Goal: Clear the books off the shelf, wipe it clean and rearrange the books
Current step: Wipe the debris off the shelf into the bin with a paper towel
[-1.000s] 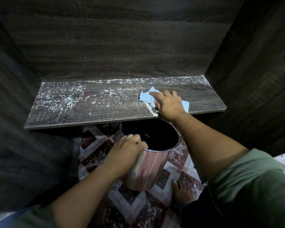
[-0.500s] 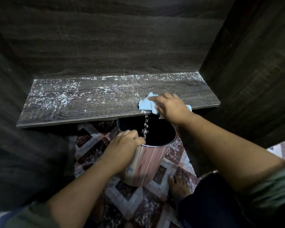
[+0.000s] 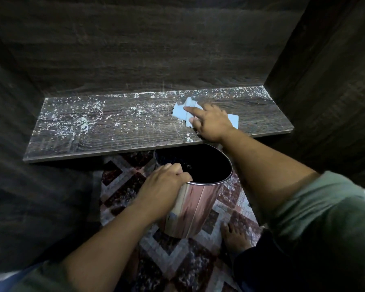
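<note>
Speckled dark woodgrain shelf (image 3: 118, 135), right grip (image 3: 212, 123) flat on blue cloth (image 3: 180, 111), left grip (image 3: 163, 182) clasping shiny cylindrical bin (image 3: 195, 209)

Dark wood-grain back panel (image 3: 156, 49) beyond right hand (image 3: 212, 123). Right side panel (image 3: 325, 81) just past right hand, left side panel (image 3: 40, 207) out beyond left hand (image 3: 163, 186) (both same dark grain, deep in shadow). Under left hand, patterned floor (image 3: 122, 180): maroon, grey, pale diamonds. Dim light overall.
</note>
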A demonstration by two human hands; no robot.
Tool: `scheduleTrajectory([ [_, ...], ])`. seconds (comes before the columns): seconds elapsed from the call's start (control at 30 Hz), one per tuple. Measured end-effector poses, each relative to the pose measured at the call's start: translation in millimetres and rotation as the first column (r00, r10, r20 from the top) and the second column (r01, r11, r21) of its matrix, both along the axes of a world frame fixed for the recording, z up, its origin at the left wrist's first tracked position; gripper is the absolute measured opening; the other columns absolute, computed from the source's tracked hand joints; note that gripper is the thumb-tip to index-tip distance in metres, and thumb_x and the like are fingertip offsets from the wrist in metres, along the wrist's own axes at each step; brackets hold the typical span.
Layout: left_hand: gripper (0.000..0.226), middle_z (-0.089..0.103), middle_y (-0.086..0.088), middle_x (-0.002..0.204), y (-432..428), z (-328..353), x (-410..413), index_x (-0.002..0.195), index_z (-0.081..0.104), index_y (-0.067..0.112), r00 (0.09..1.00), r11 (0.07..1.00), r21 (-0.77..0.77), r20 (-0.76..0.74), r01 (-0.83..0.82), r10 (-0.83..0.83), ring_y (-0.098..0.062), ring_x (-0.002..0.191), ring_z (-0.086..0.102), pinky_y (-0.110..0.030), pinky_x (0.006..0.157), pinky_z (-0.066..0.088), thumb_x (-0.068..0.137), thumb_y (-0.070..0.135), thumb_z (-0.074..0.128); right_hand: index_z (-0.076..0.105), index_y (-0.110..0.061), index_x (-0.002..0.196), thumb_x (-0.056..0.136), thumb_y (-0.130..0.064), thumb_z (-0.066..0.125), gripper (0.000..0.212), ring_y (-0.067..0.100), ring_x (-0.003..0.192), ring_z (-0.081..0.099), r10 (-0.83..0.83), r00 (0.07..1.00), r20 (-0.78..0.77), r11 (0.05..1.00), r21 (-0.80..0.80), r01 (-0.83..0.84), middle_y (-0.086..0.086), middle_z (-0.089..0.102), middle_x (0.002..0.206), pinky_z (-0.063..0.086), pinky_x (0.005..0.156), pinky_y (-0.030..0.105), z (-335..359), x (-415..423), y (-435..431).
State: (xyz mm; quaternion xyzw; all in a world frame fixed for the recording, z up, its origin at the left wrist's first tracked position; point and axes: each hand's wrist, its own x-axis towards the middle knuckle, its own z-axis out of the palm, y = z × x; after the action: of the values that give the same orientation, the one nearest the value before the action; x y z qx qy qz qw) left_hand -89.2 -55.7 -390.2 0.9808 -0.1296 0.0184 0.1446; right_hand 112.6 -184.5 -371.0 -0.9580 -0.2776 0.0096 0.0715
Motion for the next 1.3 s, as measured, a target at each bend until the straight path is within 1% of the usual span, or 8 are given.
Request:
scheduleTrajectory([
  [0.23,0.042,0.039,0.009,0.084,-1,-2,0,0.097,0.061,0.03,1.0,1.0,0.009,-0.014,-0.019,0.019,-0.016,0.084,0.047,-0.03,0.07,0.044,0.069,0.0,0.069,0.05,-0.042,0.136,0.099,-0.037,0.048,0.038,0.034,0.114,0.047,0.214,0.972,0.101,0.976,0.026,-0.217,0.009,0.053,0.133,0.038,0.093,0.047,-4,-36,-33],
  [0.4,0.045,0.038,0.009,0.087,-4,0,2,0.105,0.061,0.031,1.0,1.0,-0.006,-0.007,-0.007,0.007,-0.016,0.09,0.047,-0.027,0.076,0.04,0.076,-0.002,0.063,0.058,-0.032,0.132,0.096,-0.041,0.042,0.04,0.033,0.098,0.052,0.359,0.933,0.019,0.929,0.088,-0.359,0.011,0.057,0.112,0.046,0.083,0.043,4,-32,-60],
  [0.57,0.044,0.036,0.01,0.087,-8,-2,9,0.108,0.061,0.031,1.0,1.0,-0.011,0.012,-0.011,0.011,-0.014,0.089,0.046,-0.024,0.073,0.033,0.078,-0.001,0.062,0.057,-0.016,0.131,0.095,-0.018,0.056,0.036,0.03,0.114,0.048,0.098,0.986,0.135,0.902,0.406,-0.145,0.016,0.052,0.12,0.032,0.096,0.024,19,9,-51],
  [0.67,0.041,0.041,0.008,0.084,-10,-2,13,0.103,0.064,0.028,0.999,1.0,-0.011,0.029,-0.017,0.017,-0.017,0.084,0.05,-0.024,0.069,0.03,0.073,0.0,0.066,0.059,-0.017,0.13,0.095,-0.02,0.056,0.035,0.031,0.119,0.048,-0.052,0.993,0.107,0.864,0.503,-0.009,0.017,0.048,0.129,0.033,0.102,0.025,23,45,-29],
  [0.77,0.045,0.048,0.006,0.082,-10,-6,14,0.096,0.066,0.026,0.999,0.999,-0.03,0.043,-0.018,0.019,-0.018,0.078,0.055,-0.026,0.066,0.04,0.059,0.005,0.079,0.057,-0.025,0.133,0.096,-0.029,0.052,0.038,0.037,0.121,0.046,-0.111,0.99,0.089,0.904,0.424,0.063,0.016,0.044,0.137,0.039,0.103,0.04,23,74,-5],
  [0.93,0.048,0.049,0.005,0.082,-10,-13,16,0.097,0.065,0.025,0.999,0.997,-0.072,0.034,0.008,-0.006,-0.018,0.076,0.054,-0.029,0.065,0.047,0.056,0.007,0.082,0.044,-0.034,0.142,0.101,-0.044,0.037,0.043,0.036,0.131,0.033,-0.03,0.995,0.095,0.999,0.017,0.028,0.014,0.032,0.148,0.033,0.106,0.045,-1,79,5],
  [1.13,0.04,0.05,0.001,0.083,-14,-10,13,0.096,0.065,0.021,0.999,0.999,-0.045,0.041,0.025,-0.023,-0.022,0.077,0.054,-0.032,0.064,0.05,0.061,0.001,0.074,0.039,-0.04,0.144,0.099,-0.048,0.038,0.045,0.033,0.133,0.034,-0.003,0.996,0.088,0.999,0.037,0.0,0.011,0.038,0.146,0.027,0.108,0.046,-7,65,-4],
  [1.3,0.037,0.052,-0.001,0.081,-25,0,12,0.091,0.067,0.019,0.996,0.998,0.054,0.078,0.035,-0.039,-0.022,0.075,0.055,-0.035,0.064,0.051,0.059,0.003,0.057,0.053,-0.037,0.136,0.098,-0.041,0.046,0.039,0.036,0.111,0.049,0.109,0.985,0.137,0.989,0.083,-0.121,0.014,0.055,0.117,0.039,0.091,0.042,-9,27,-25],
])
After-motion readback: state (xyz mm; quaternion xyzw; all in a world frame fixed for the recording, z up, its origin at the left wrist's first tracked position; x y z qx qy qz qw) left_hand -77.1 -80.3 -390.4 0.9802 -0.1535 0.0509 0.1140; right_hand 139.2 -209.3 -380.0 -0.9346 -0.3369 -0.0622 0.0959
